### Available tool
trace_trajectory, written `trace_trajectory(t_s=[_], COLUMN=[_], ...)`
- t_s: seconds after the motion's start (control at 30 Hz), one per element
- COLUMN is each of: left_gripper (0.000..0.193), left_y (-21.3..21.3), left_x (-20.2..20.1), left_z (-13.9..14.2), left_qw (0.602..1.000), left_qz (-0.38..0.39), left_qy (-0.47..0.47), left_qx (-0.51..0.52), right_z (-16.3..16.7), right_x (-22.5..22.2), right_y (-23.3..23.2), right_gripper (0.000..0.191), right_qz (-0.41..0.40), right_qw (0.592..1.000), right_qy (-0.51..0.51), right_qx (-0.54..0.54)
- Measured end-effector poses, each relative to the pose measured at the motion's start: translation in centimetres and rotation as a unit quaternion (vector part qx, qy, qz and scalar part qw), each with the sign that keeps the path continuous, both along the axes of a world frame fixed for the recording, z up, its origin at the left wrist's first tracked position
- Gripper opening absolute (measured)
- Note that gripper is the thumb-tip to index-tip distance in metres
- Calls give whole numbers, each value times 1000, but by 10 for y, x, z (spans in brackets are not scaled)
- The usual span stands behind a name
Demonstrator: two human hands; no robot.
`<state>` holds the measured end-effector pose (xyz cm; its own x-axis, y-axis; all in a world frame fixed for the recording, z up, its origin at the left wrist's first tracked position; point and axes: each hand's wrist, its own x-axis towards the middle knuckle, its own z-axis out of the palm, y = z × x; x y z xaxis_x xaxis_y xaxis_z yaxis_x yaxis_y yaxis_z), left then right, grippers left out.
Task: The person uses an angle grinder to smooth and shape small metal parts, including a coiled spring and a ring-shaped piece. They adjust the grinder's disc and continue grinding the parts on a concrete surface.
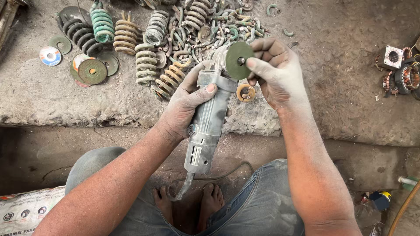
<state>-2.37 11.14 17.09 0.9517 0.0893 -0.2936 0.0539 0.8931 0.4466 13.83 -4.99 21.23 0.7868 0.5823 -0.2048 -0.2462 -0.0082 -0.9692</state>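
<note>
Head view | left hand [189, 102] clamped round grinder [209, 124] body, held above the knees | right hand [273, 70] pinching its disc [239, 53] | risk — cord attached; a trigger bump would likely spin the disc into fingers | loose springs [144, 39] behind

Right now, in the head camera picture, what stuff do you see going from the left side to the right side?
White round disc → green worn disc → pile of coil springs → left hand gripping the grey angle grinder → right hand at the grinder's disc → copper-wound motor parts.
</note>
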Motion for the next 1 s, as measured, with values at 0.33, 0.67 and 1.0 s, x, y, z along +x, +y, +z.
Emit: trace_trajectory(t_s=[0.33, 0.67, 1.0], left_gripper=[87, 84, 83], left_y=[3, 6, 8], left_x=[-1, -3, -1], left_z=[-5, -1, 6], left_qw=[1000, 1000, 999], left_qz=[-5, 1, 9], left_qy=[5, -11, 9], left_qx=[27, -4, 36], right_z=[7, -5, 13], right_x=[-5, 32, 3], right_y=[5, -21, -5], right_gripper=[26, 21, 20], right_qz=[-9, -153, -132], right_qw=[999, 985, 974], right_qy=[29, 75, -144], right_qx=[-11, 11, -113])
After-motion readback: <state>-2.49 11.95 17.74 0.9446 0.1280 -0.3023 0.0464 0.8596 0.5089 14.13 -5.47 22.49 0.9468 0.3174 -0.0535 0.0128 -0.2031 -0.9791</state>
